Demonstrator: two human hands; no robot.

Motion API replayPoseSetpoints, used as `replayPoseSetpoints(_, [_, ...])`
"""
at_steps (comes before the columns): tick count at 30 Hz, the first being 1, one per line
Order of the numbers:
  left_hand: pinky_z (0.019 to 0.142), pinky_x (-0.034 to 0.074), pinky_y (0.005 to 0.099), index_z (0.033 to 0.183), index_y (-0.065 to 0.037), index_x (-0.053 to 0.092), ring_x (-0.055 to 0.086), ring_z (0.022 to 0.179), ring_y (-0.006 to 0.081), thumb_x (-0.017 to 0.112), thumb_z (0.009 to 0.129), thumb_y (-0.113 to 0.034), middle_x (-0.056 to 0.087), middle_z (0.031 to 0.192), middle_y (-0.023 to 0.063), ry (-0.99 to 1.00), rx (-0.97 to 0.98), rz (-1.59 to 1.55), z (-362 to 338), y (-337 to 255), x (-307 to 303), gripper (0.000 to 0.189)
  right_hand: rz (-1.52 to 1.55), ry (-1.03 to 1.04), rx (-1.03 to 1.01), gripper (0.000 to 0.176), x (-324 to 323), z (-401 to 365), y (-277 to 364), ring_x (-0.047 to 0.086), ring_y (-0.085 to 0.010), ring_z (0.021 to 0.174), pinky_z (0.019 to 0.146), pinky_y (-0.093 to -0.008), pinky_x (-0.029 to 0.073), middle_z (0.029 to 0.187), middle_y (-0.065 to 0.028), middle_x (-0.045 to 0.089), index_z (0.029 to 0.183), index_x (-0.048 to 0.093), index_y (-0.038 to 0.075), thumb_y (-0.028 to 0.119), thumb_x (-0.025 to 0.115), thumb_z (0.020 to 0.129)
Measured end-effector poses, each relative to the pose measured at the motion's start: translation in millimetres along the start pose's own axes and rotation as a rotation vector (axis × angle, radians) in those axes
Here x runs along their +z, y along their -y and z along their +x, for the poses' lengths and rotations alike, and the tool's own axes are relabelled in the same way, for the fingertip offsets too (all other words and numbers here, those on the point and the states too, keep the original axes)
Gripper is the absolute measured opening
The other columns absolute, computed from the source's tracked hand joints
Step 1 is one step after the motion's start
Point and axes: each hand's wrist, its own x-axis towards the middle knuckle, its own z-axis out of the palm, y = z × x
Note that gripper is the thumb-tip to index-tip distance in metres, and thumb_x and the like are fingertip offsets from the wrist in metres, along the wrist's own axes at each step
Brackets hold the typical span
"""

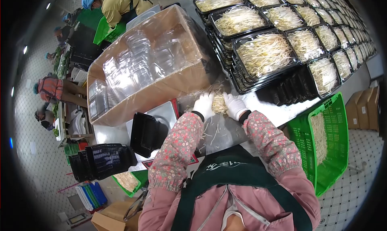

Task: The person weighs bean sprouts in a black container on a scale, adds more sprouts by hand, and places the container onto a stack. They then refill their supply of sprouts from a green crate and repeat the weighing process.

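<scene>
Sprouts [220, 104] sit on desk [264, 113], just right of box [173, 85], gathered between left hand [204, 105] and right hand [235, 106], both half-curled around them; presumably light, limp, slippery, easily snapped, so best cupped loosely from both sides.

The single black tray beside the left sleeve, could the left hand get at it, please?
Probably yes: the black tray sits close by, uncovered, though the left hand must first leave the bean sprouts.

Pale, tangled bean sprouts [219, 104] between both hands [204, 105] [235, 106]
</scene>
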Motion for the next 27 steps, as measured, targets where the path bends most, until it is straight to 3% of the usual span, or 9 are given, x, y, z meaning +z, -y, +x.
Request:
replayPoseSetpoints(5, [0.085,0.052,0.0439,0.108,-0.005,0.055,0.061,0.098,0.0358,0.069,0.073,-0.020,0.060,0.101,0.0185,-0.071,-0.068,-0.111,-27,-3,15,0.041,0.133,0.036,-0.024,0.036,10,-19,-14,0.067,-0.0370,0.093,0.081,-0.0456,0.053,0.098,-0.0211,0.069,0.122,0.061,0.006,0.019,0.054,0.089])
replayPoseSetpoints(9, [0.079,0.051,0.0453,0.110,-0.007,0.057,0.061,0.095,0.0354,0.069,0.070,-0.012,0.059,0.101,0.0161,-0.089,0.095,-0.015,-62,11,-4,0.041,0.232,-0.100,0.008,0.026,3,-26,-41,0.066,-0.0403,0.089,0.080,-0.0489,0.052,0.093,-0.0221,0.069,0.106,0.067,0.007,0.018,0.057,0.084])
replayPoseSetpoints(10, [0.078,0.051,0.0448,0.111,-0.008,0.057,0.060,0.095,0.0348,0.068,0.070,-0.011,0.059,0.101,0.0152,-0.081,0.132,0.017,-69,10,-7,0.042,0.350,-0.282,-0.029,0.029,1,-30,-43,0.066,-0.0409,0.090,0.079,-0.0482,0.052,0.092,-0.0237,0.069,0.109,0.065,0.007,0.015,0.058,0.083])
replayPoseSetpoints(12, [0.076,0.051,0.0439,0.112,-0.009,0.058,0.059,0.096,0.0336,0.068,0.070,-0.008,0.058,0.100,0.0133,-0.068,0.209,0.080,-83,6,-13,0.043,0.377,-0.229,0.016,0.031,-13,-28,-36,0.065,-0.0416,0.091,0.078,-0.0470,0.053,0.094,-0.0252,0.068,0.111,0.063,0.005,0.013,0.058,0.082])
replayPoseSetpoints(15, [0.092,0.045,0.0470,0.122,-0.013,0.058,0.050,0.120,0.0346,0.066,0.070,-0.003,0.054,0.124,0.0142,-0.229,0.291,0.083,-86,-8,-1,0.053,0.533,-0.350,0.037,0.027,-23,-20,-6,0.065,-0.0414,0.092,0.081,-0.0428,0.052,0.096,-0.0252,0.067,0.110,0.063,0.002,0.010,0.058,0.084])
replayPoseSetpoints(19, [0.108,0.031,0.0586,0.136,-0.017,0.053,0.027,0.141,0.0445,0.072,0.066,-0.005,0.033,0.152,0.0179,-0.249,0.095,0.095,-106,-29,8,0.074,0.236,0.115,-0.055,0.072,-27,0,17,0.048,-0.0411,0.127,0.108,-0.0403,0.039,0.138,-0.0274,0.049,0.142,0.042,0.004,0.019,0.071,0.078])
replayPoseSetpoints(22, [0.112,0.025,0.0619,0.146,-0.019,0.043,0.015,0.144,0.0509,0.075,0.064,-0.005,0.014,0.160,0.0201,-0.184,-0.166,-0.149,-137,-42,1,0.089,0.141,-0.102,-0.158,0.078,-29,12,10,0.042,-0.0394,0.134,0.111,-0.0407,0.037,0.146,-0.0241,0.042,0.147,0.035,0.006,0.019,0.069,0.079])
replayPoseSetpoints(24, [0.115,0.026,0.0545,0.147,-0.012,0.039,0.013,0.144,0.0512,0.078,0.066,-0.008,0.011,0.159,0.0248,-0.418,-0.277,-0.493,-154,-43,26,0.090,0.320,-0.067,-0.145,0.090,-40,33,6,0.030,-0.0378,0.143,0.117,-0.0412,0.027,0.156,-0.0228,0.030,0.153,0.024,0.006,0.033,0.071,0.081])
replayPoseSetpoints(27, [0.113,0.032,0.0437,0.152,-0.005,0.025,0.031,0.141,0.0321,0.071,0.084,-0.013,0.028,0.155,0.0200,-0.498,-0.546,-1.494,-156,-37,51,0.083,0.194,-0.230,0.091,0.104,-32,60,20,0.031,-0.0427,0.141,0.117,-0.0476,0.026,0.151,-0.0279,0.035,0.154,0.018,0.003,0.060,0.067,0.081])
